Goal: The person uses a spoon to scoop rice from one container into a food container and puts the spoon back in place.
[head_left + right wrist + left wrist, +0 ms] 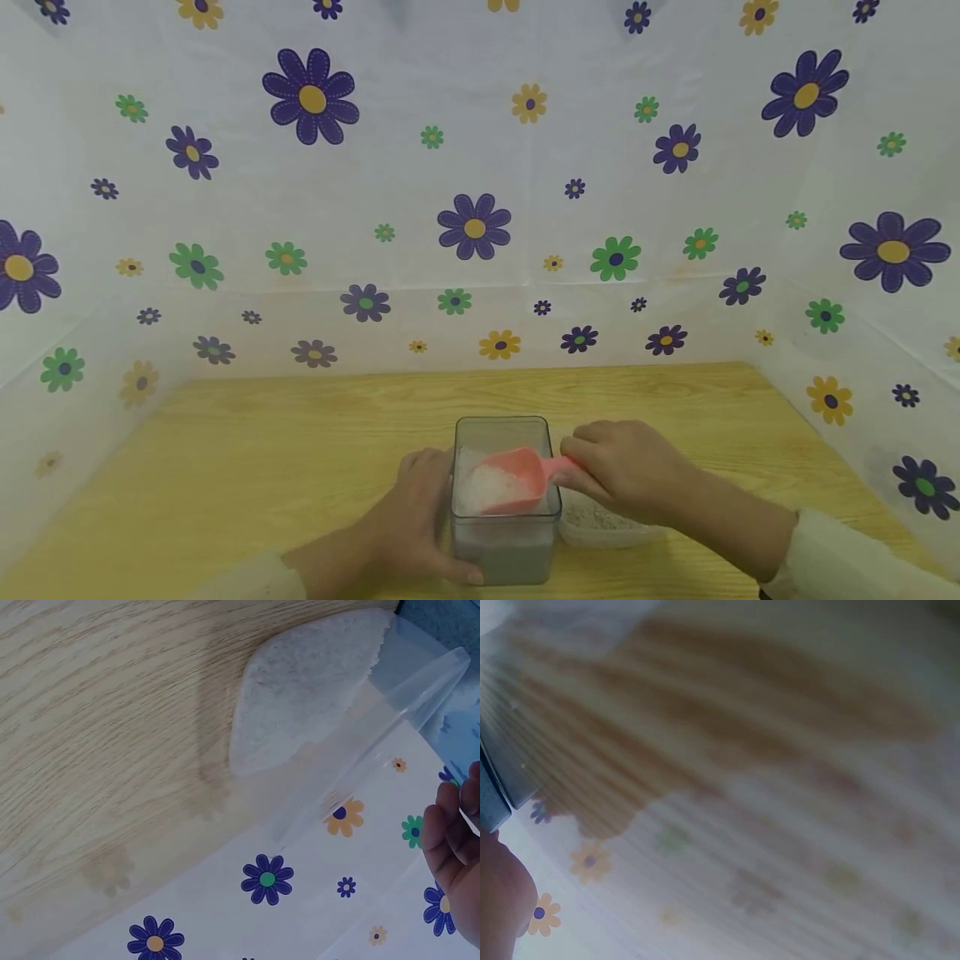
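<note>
A tall clear square container (pixel 506 558) stands on the table in the head view, with white grainy material inside. My left hand (pixel 408 521) holds its left side, thumb at the front and fingers toward the back. The handle of a pink scoop (pixel 532 477) is gripped by my right hand (pixel 626 467). Tilted over the container's mouth, the scoop carries white granules (pixel 493 487). In the left wrist view only part of the left hand (pixel 506 892) and a container corner (pixel 510 780) show. The right wrist view catches the curled fingers (pixel 442 825); the scoop is mostly outside it.
A low clear plastic tub (pixel 600 540) holding pale grainy material sits just right of the container, partly beneath the right hand. The wood-grain table (pixel 300 433) is bordered at the back and sides by a white flower-print sheet (pixel 405 183).
</note>
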Motion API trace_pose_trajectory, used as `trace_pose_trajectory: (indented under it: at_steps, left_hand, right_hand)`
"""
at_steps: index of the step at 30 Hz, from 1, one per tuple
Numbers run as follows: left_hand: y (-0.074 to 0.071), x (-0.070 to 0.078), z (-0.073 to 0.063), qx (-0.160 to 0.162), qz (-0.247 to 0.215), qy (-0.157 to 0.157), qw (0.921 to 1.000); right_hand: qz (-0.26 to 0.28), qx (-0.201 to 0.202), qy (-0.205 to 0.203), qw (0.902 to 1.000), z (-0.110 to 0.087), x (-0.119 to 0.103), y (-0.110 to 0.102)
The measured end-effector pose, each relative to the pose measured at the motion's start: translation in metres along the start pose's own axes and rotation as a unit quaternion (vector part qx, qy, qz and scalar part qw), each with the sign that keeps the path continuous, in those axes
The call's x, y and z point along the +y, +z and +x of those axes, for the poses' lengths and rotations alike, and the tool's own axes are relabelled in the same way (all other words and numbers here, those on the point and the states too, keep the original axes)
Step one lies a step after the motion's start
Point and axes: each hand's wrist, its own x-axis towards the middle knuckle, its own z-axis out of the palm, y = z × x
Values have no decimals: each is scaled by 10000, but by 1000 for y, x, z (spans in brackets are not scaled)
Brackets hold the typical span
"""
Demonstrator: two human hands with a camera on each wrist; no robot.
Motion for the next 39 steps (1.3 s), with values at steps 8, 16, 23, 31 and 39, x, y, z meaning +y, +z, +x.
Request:
trace_pose_trajectory:
  at_steps: [8, 16, 23, 31, 39]
  left_hand:
    - [1, -1, 2, 7, 44, 122, 9999]
    - [0, -1, 0, -103, -61, -104, 9999]
    - [1, -2, 0, -11, 53, 41, 10000]
    - [0, -1, 1, -159, -170, -208, 9995]
    - [0, -1, 1, -214, -231, -283, 9991]
  right_hand:
    - [-388, 618, -638, 9953, -4, 1, 8]
    - [-541, 1154, -893, 9878, -6, 5, 13]
    - [-604, 1325, -822, 9859, -8, 10, 11]
    - [-735, 1538, -746, 9825, -8, 17, -3]
    - [-794, 1704, -439, 9812, -16, 26, -19]
